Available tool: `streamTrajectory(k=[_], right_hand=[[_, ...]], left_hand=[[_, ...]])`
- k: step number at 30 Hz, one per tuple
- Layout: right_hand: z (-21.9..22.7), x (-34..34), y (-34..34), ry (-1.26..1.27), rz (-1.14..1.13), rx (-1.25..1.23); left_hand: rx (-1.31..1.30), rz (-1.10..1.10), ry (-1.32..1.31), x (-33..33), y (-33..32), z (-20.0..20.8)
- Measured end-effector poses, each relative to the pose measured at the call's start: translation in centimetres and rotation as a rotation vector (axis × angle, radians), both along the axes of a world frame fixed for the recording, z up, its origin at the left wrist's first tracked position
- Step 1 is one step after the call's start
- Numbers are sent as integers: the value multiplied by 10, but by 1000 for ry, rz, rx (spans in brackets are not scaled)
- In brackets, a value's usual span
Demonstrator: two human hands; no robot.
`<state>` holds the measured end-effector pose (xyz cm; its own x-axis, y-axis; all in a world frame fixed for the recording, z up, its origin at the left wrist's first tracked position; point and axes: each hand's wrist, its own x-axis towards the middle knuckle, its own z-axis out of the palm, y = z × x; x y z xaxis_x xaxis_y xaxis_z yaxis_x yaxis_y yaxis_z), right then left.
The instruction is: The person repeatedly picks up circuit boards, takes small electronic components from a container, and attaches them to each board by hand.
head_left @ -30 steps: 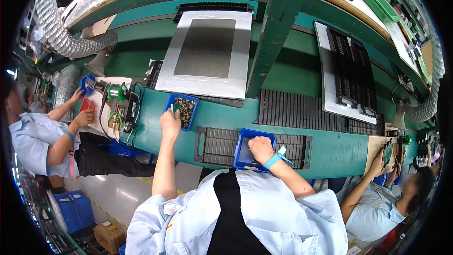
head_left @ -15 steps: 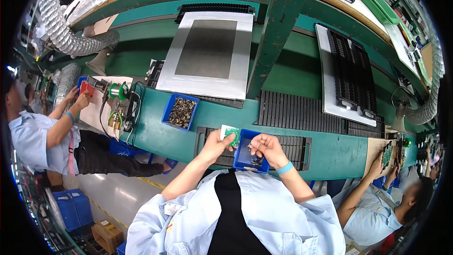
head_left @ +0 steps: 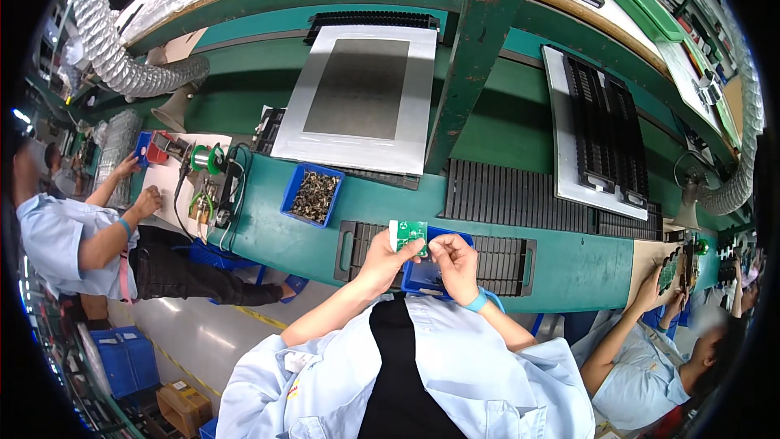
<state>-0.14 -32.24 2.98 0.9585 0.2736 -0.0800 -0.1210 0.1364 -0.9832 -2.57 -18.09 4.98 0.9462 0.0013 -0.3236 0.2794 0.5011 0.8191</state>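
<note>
My left hand (head_left: pixel 388 258) is closed on a small green circuit board (head_left: pixel 412 233) with a white edge strip, thumb across its lower corner. Close by the board's right edge, my right hand (head_left: pixel 456 263) is pinched; whatever its fingertips hold is too small to make out. Both hands are above a blue bin (head_left: pixel 416 279), which they partly cover. Under that bin lies a black slotted rack (head_left: pixel 505 263) on the green bench. Further left stands another blue bin (head_left: pixel 314 194), filled with small brownish metal-and-dark parts.
A white framed panel (head_left: pixel 284 138) leans beyond the bins, left of a green steel post (head_left: pixel 474 73). More black racks (head_left: pixel 512 191) lie to the right. Soldering gear with a green wire reel (head_left: pixel 206 159) stands at left. Co-workers sit on both sides, the right one holding a green board.
My right hand has moved from over the blue bin up and left to the board's edge. The board has shifted slightly right. The left co-worker's near hand has lowered to the bench.
</note>
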Motion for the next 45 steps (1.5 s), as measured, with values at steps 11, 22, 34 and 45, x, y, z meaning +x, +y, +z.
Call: streamTrajectory(k=[11,22,34,45], right_hand=[[-14,1,-6,480,313,594],[-18,32,-20,120,329,-26],[-62,27,-5,-870,442,-1426],[-48,24,-22,-766,384,-1269]], left_hand=[[-112,-141,-96,0,12,-5],[192,87,-95,24,71,-5],[1679,282,208,23,175,-61],[993,163,85,15,93,-29]])
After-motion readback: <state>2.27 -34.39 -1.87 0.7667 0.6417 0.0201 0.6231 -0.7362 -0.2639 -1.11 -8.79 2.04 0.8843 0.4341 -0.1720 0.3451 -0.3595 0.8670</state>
